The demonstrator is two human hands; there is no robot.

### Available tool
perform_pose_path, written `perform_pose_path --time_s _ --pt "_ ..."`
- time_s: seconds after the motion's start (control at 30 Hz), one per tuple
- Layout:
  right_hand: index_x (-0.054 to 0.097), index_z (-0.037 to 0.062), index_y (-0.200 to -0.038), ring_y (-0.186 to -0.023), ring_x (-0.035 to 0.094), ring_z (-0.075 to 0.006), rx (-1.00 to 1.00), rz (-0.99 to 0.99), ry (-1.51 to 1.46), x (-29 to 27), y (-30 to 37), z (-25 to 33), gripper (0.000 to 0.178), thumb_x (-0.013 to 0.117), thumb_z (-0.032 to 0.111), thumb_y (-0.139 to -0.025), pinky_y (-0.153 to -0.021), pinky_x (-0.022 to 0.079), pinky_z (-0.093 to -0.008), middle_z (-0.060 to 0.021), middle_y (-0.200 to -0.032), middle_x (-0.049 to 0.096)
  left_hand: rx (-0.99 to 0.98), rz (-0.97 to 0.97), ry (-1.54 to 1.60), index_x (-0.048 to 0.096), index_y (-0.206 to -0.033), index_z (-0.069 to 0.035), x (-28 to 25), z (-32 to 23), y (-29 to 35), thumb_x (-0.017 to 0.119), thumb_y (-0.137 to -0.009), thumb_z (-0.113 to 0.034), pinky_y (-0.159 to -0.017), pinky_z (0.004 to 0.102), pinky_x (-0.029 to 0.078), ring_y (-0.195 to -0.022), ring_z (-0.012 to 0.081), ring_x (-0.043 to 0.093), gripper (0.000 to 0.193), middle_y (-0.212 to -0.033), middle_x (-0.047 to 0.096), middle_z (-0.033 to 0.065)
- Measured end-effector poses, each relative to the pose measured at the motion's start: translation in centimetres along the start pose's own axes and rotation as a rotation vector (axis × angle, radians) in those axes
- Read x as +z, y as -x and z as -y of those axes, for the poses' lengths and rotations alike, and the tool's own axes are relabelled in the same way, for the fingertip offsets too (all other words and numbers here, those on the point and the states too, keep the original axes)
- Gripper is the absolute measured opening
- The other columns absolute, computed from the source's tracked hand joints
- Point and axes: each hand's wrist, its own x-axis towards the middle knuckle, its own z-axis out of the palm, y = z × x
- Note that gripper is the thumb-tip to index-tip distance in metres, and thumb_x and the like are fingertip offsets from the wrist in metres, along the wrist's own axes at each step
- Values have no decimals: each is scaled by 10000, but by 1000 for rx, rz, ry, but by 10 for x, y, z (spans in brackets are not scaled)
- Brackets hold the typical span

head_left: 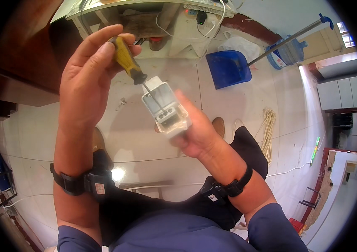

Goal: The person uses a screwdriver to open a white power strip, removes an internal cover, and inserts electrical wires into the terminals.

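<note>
My left hand (pixel 87 77) grips a screwdriver (pixel 130 63) with a yellow and black handle. Its thin shaft slants down into a small white plastic box (pixel 166 107) with an open top, where dark round screw terminals show near the tip. My right hand (pixel 195 126) holds that box from below and behind, thumb along its right side. Both hands are raised in front of me above my lap. A black strap sits on each wrist.
Pale floor tiles (pixel 145 143) lie below. A small metal piece (pixel 122 101) lies on the floor. A blue dustpan (pixel 228 67) with a long handle, a blue water bottle (pixel 287 52), a coil of pale cord (pixel 267 126) and a workbench (pixel 145 12) surround me.
</note>
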Motion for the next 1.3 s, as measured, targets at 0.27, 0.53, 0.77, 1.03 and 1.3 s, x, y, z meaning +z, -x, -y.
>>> perform_pose_path --time_s 0.27,0.53,0.77,1.03,1.3 --pt "579 92 -1200 -739 667 -143 9 41 -6 -2 0 0 492 386 511 -1030 -422 417 -217 -58 -918 678 -17 -9 25 515 -1348 1 -3 1 -1 435 -1050 -273 -981 347 473 -1151 245 608 413 -1218 636 140" --pt "579 91 -1205 -722 663 -136 29 37 5 -4 0 0 498 376 512 -1032 -417 411 -214 -61 -910 677 35 41 3 500 -1337 27 -8 5 -3 416 -1055 -316 -979 343 479 -1160 260 595 452 -1228 614 150" --pt "579 89 -1206 -710 656 -133 10 32 23 0 -1 -1 506 374 517 -1030 -403 397 -211 -66 -914 679 11 11 159 507 -1337 12 -10 6 -2 437 -1053 -291 -981 343 486 -1156 249 596 421 -1151 620 126" --pt "585 105 -1187 -623 616 -107 26 54 25 -1 1 1 513 357 536 -1028 -377 354 -203 -94 -869 680 13 100 257 516 -1325 13 -14 9 -3 448 -1051 -213 -996 354 480 -1193 252 582 362 -1180 625 117" --pt "586 99 -1198 -669 646 -121 6 -16 33 0 -2 -2 509 363 525 -1031 -375 365 -207 -82 -892 686 16 83 249 524 -1317 8 -16 12 -5 411 -1059 -219 -989 353 487 -1212 251 574 362 -1260 611 150"
